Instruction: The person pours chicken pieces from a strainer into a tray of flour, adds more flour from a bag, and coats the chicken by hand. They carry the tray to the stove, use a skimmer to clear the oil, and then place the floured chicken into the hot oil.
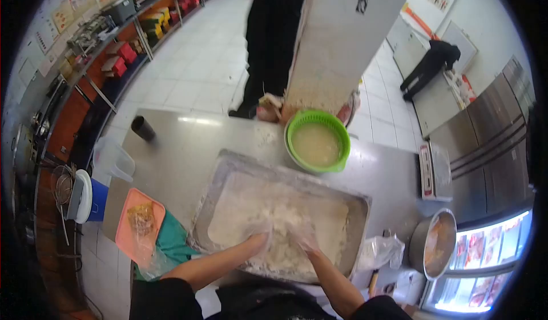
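Observation:
A large metal tray (361, 203) of white flour (228, 206) lies on the steel table. My left hand (260, 235), in a clear glove, is down in the flour left of the middle. Facing it from the right, my gloved right hand (302, 235) is also in the flour. Between the hands are lumpy, flour-coated pieces (278, 228). Flour and blur hide the fingers of both hands, so their grip cannot be made out. Behind the tray, a green basket (344, 134) with cloudy liquid sits in a bowl.
On the left of the table (177, 143) are a dark cylinder (142, 128), a plastic container (114, 159) and a pink tray (127, 220). A plastic bag (381, 252), a metal bowl (419, 246) and a scale (436, 171) are at right. One person stands behind the table; another bends over a freezer.

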`<state>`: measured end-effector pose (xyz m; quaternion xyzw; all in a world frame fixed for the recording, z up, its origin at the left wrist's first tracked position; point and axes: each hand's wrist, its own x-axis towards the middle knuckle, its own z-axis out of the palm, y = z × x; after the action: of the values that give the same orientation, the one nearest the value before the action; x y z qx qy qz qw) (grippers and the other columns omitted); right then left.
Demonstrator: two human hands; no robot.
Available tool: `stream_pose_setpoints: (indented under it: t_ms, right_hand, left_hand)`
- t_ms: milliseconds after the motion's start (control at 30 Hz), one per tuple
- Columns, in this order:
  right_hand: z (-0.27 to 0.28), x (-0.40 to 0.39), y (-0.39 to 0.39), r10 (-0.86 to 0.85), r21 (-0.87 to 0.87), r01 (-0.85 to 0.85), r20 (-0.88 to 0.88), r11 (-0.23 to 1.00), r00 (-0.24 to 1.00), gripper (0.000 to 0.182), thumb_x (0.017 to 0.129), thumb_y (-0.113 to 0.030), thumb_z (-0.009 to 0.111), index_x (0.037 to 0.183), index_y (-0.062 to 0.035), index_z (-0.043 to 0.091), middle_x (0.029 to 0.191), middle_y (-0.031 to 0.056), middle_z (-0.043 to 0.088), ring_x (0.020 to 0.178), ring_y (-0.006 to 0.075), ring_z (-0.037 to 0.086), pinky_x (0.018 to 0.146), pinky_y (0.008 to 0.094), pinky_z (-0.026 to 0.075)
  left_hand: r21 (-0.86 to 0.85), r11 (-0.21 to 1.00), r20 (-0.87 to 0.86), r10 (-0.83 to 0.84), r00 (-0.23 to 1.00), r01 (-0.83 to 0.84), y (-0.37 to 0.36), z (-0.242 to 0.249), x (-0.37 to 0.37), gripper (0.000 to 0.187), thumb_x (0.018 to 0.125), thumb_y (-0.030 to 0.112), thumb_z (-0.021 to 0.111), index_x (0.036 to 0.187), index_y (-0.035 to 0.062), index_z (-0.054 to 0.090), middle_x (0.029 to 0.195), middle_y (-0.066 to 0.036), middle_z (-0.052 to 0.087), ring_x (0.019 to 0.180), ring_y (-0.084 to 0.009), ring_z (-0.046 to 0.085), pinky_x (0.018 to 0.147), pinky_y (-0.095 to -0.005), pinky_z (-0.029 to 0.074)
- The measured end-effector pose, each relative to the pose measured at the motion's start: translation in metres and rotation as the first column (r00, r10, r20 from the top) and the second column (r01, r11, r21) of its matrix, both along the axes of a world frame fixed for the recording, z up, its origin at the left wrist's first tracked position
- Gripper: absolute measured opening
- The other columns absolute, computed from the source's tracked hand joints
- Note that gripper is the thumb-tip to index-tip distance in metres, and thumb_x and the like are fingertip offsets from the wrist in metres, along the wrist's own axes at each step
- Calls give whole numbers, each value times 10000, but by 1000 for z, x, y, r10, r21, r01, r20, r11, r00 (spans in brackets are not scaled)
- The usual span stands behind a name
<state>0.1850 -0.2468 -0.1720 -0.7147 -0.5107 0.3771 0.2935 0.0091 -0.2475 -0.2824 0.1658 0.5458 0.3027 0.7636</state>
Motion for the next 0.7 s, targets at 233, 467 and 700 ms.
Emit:
stream_pose_setpoints:
  t_ms: [233,467,700]
  right_hand:
    - [45,-2,11,-318,-383,73,-629,921,709,581,943,-457,575,1324,-20,528,1226,150,617,1140,250,583,985,424,463]
    - [48,44,-11,-469,-523,105,-636,846,613,477,928,-362,598,1262,-26,547,1130,105,658,961,221,674,805,361,567]
    - [-22,-17,-75,-542,-596,57,-680,801,494,377,911,-268,659,1190,-17,620,1098,112,661,959,184,615,793,344,510]
  left_hand:
    - [-198,980,191,67,979,-28,21,153,29,566,1044,435,282,1349,10,498,1290,-116,603,1169,-277,595,992,-430,490]
    - [-16,965,40,-259,965,260,-2,124,-21,544,1028,470,302,1285,70,566,1181,-105,657,1041,-262,652,852,-422,567]
    - [-456,884,125,-47,991,100,-29,90,41,530,1007,504,368,1172,59,603,1075,-126,661,986,-284,648,861,-462,535]
